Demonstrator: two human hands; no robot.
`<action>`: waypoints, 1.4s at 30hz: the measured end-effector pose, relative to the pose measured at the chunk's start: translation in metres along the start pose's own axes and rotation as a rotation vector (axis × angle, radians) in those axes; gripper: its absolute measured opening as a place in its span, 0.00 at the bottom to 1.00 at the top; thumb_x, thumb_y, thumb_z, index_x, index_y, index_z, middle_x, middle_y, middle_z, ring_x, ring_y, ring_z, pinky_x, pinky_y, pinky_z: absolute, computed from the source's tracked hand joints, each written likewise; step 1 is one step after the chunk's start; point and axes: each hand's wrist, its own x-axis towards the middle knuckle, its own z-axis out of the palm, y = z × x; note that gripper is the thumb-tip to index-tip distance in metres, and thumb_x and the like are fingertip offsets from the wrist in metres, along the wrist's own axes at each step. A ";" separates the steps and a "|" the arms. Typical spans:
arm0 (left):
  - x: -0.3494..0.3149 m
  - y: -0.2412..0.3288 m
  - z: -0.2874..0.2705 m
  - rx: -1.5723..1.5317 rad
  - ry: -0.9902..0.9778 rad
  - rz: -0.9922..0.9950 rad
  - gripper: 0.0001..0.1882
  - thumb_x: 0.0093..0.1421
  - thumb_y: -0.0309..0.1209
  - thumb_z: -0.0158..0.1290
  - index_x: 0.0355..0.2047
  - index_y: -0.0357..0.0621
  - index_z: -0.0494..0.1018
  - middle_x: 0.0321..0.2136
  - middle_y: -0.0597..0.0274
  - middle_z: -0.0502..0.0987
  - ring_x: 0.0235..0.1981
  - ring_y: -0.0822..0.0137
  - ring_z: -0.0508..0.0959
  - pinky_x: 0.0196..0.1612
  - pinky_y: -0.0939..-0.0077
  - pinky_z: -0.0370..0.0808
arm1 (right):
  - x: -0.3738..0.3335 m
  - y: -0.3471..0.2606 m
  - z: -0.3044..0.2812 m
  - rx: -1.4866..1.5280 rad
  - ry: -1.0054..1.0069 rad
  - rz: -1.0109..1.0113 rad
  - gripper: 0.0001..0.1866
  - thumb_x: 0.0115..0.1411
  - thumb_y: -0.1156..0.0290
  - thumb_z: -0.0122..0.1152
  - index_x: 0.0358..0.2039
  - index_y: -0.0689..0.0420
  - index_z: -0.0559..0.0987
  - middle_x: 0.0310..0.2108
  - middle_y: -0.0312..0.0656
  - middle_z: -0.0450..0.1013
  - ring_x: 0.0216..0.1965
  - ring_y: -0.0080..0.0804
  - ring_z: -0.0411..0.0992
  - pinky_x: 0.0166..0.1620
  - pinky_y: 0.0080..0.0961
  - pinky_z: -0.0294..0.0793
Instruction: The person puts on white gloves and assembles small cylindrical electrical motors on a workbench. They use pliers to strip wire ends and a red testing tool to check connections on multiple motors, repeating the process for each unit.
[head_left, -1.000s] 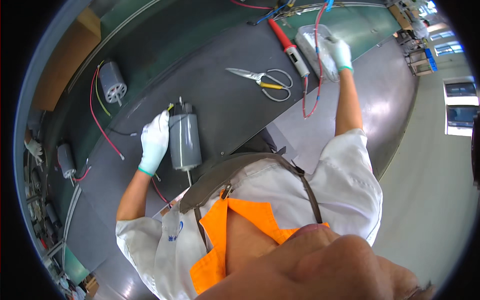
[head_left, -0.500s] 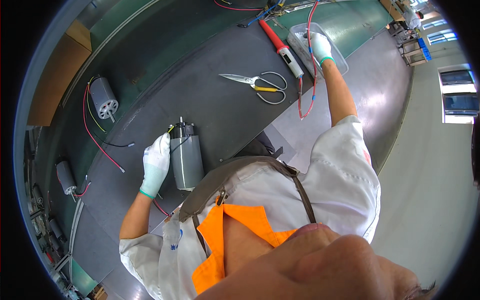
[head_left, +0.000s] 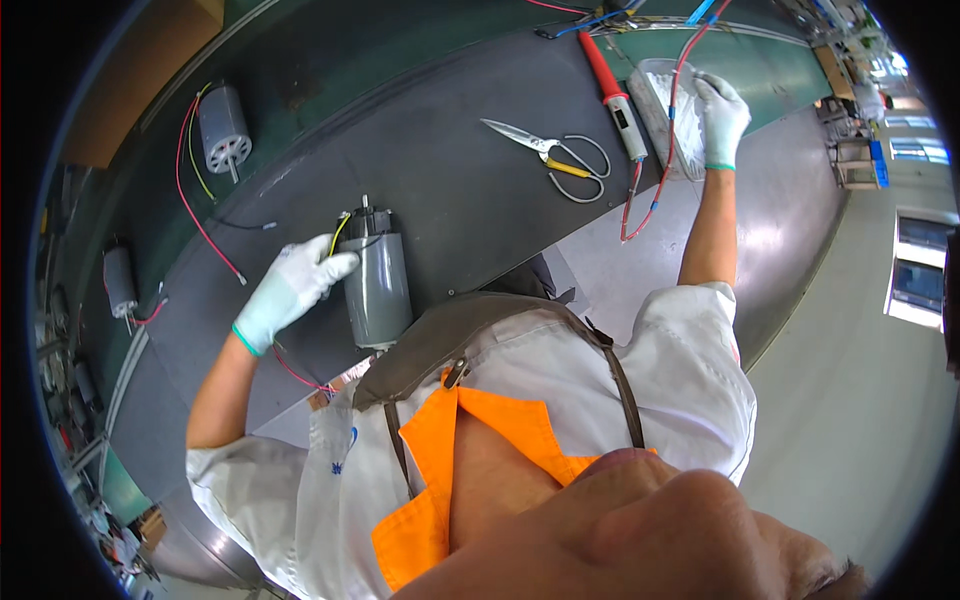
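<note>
A grey cylindrical motor (head_left: 378, 295) lies in front of me, its shaft pointing away and a yellow wire (head_left: 340, 232) rising at its far end. Beside it is my gloved left hand (head_left: 290, 285), thumb and forefinger apart, their tips at the motor's side near the wire. Out to the right, my gloved right hand (head_left: 727, 118) is over the right rim of a clear plastic box (head_left: 650, 105). Its fingers are bent together, and anything between them is too small to make out. White contents show inside the box.
Scissors (head_left: 550, 160) with a yellow-wrapped handle lie mid-bench. A red-and-white handheld tool (head_left: 615, 100) with a red cable (head_left: 672, 120) lies beside the box. Farther left are another motor (head_left: 222, 130) with loose wires and a smaller-looking one (head_left: 120, 285). A cardboard box (head_left: 150, 70) stands behind.
My right hand has come up out of the plastic box to its right edge. My left hand has shifted back from along the motor's side, its thumb now spread. The whole view has turned slightly.
</note>
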 end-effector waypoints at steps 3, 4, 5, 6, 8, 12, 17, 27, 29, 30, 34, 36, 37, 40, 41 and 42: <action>0.002 -0.002 -0.003 0.005 -0.013 -0.007 0.32 0.71 0.58 0.43 0.27 0.39 0.70 0.14 0.60 0.72 0.18 0.67 0.76 0.26 0.69 0.72 | -0.006 -0.055 -0.005 0.146 -0.002 0.094 0.09 0.61 0.77 0.66 0.42 0.65 0.86 0.33 0.36 0.82 0.33 0.17 0.77 0.39 0.17 0.77; 0.002 -0.002 -0.003 -0.013 -0.011 -0.016 0.32 0.70 0.58 0.44 0.28 0.38 0.70 0.14 0.59 0.72 0.18 0.67 0.76 0.26 0.68 0.72 | -0.008 -0.064 -0.003 0.112 -0.015 0.071 0.10 0.62 0.78 0.65 0.42 0.65 0.86 0.33 0.36 0.82 0.33 0.17 0.76 0.40 0.17 0.77; 0.005 -0.004 -0.004 -0.027 -0.018 -0.025 0.32 0.70 0.59 0.44 0.28 0.39 0.71 0.14 0.61 0.72 0.16 0.69 0.75 0.24 0.70 0.71 | -0.009 -0.061 -0.002 0.133 -0.023 0.088 0.10 0.62 0.78 0.65 0.43 0.64 0.86 0.33 0.36 0.82 0.33 0.16 0.76 0.40 0.17 0.77; 0.007 -0.005 -0.004 -0.041 -0.024 -0.035 0.32 0.69 0.60 0.44 0.28 0.40 0.72 0.14 0.62 0.71 0.15 0.70 0.74 0.22 0.73 0.70 | -0.008 -0.056 0.001 0.155 -0.032 0.105 0.10 0.62 0.78 0.64 0.44 0.64 0.86 0.33 0.36 0.82 0.33 0.16 0.76 0.40 0.17 0.77; 0.004 0.005 -0.004 -0.134 -0.057 -0.160 0.33 0.68 0.62 0.45 0.29 0.41 0.73 0.14 0.64 0.71 0.12 0.73 0.71 0.17 0.76 0.67 | -0.008 -0.051 0.003 0.176 -0.051 0.118 0.11 0.62 0.79 0.63 0.45 0.64 0.85 0.34 0.36 0.82 0.33 0.16 0.76 0.40 0.17 0.77; 0.003 0.010 -0.014 -0.275 -0.204 -0.395 0.34 0.65 0.65 0.49 0.31 0.42 0.75 0.14 0.66 0.70 0.09 0.78 0.67 0.11 0.83 0.61 | -0.017 -0.081 -0.006 0.275 -0.105 0.149 0.11 0.64 0.79 0.62 0.45 0.68 0.84 0.36 0.38 0.82 0.33 0.18 0.76 0.39 0.16 0.76; -0.002 0.010 -0.027 -0.468 -0.265 -0.323 0.29 0.66 0.57 0.53 0.29 0.39 0.75 0.15 0.65 0.71 0.08 0.77 0.67 0.10 0.82 0.63 | -0.059 -0.172 0.005 0.627 -0.423 0.238 0.10 0.65 0.80 0.57 0.45 0.69 0.79 0.41 0.48 0.80 0.34 0.26 0.78 0.36 0.18 0.77; -0.022 0.007 -0.030 -0.609 -0.172 -0.341 0.25 0.67 0.52 0.54 0.31 0.39 0.78 0.14 0.69 0.69 0.08 0.80 0.64 0.11 0.84 0.59 | -0.239 -0.270 0.123 1.227 -1.298 0.714 0.09 0.67 0.73 0.60 0.45 0.64 0.76 0.40 0.46 0.78 0.35 0.29 0.79 0.38 0.25 0.81; -0.024 0.008 -0.029 -0.595 -0.184 -0.337 0.29 0.67 0.56 0.51 0.34 0.37 0.79 0.13 0.68 0.69 0.08 0.81 0.64 0.10 0.83 0.59 | -0.270 -0.282 0.132 1.101 -1.215 0.400 0.07 0.65 0.79 0.60 0.43 0.62 0.78 0.41 0.42 0.78 0.35 0.27 0.79 0.39 0.24 0.80; -0.027 0.010 -0.028 -0.602 -0.157 -0.355 0.30 0.68 0.56 0.50 0.34 0.37 0.79 0.13 0.68 0.70 0.08 0.81 0.64 0.10 0.83 0.59 | -0.264 -0.285 0.137 0.736 -1.107 -0.349 0.09 0.59 0.80 0.62 0.41 0.59 0.78 0.41 0.42 0.79 0.36 0.31 0.80 0.40 0.26 0.80; -0.031 0.009 -0.020 -0.653 -0.059 -0.383 0.29 0.69 0.57 0.47 0.38 0.39 0.77 0.21 0.66 0.75 0.13 0.81 0.67 0.14 0.82 0.60 | -0.263 -0.285 0.151 0.465 -0.892 -1.029 0.16 0.49 0.78 0.63 0.41 0.57 0.78 0.44 0.43 0.78 0.40 0.41 0.78 0.39 0.34 0.80; -0.023 0.000 0.001 -0.756 0.104 -0.390 0.28 0.70 0.55 0.46 0.39 0.39 0.77 0.20 0.65 0.74 0.12 0.81 0.68 0.12 0.84 0.62 | -0.260 -0.290 0.152 0.427 -0.908 -1.046 0.16 0.49 0.78 0.63 0.41 0.57 0.79 0.45 0.43 0.78 0.41 0.42 0.78 0.40 0.34 0.80; -0.023 -0.002 0.006 -0.750 0.172 -0.322 0.23 0.69 0.49 0.51 0.42 0.38 0.77 0.23 0.66 0.76 0.16 0.80 0.72 0.14 0.84 0.64 | -0.257 -0.293 0.151 0.405 -0.938 -1.023 0.15 0.51 0.78 0.63 0.41 0.57 0.79 0.46 0.43 0.78 0.42 0.42 0.79 0.40 0.34 0.80; -0.012 -0.001 0.026 -0.789 0.374 -0.277 0.19 0.67 0.42 0.54 0.45 0.37 0.76 0.24 0.67 0.77 0.18 0.79 0.73 0.17 0.85 0.67 | -0.257 -0.294 0.156 0.584 -0.932 -0.773 0.12 0.55 0.79 0.62 0.41 0.57 0.81 0.48 0.44 0.78 0.41 0.42 0.79 0.41 0.32 0.80; -0.011 0.004 0.029 -0.831 0.435 -0.296 0.17 0.66 0.37 0.56 0.48 0.36 0.76 0.26 0.66 0.78 0.20 0.79 0.74 0.19 0.85 0.68 | -0.257 -0.293 0.159 0.680 -0.911 -0.657 0.11 0.57 0.80 0.61 0.41 0.57 0.81 0.48 0.44 0.78 0.41 0.42 0.79 0.41 0.32 0.80; -0.010 0.006 0.032 -0.844 0.474 -0.280 0.18 0.66 0.37 0.56 0.48 0.35 0.76 0.28 0.65 0.80 0.20 0.80 0.75 0.20 0.86 0.68 | -0.255 -0.294 0.164 0.805 -0.950 -0.465 0.10 0.63 0.79 0.58 0.44 0.57 0.83 0.47 0.41 0.79 0.37 0.33 0.79 0.38 0.25 0.79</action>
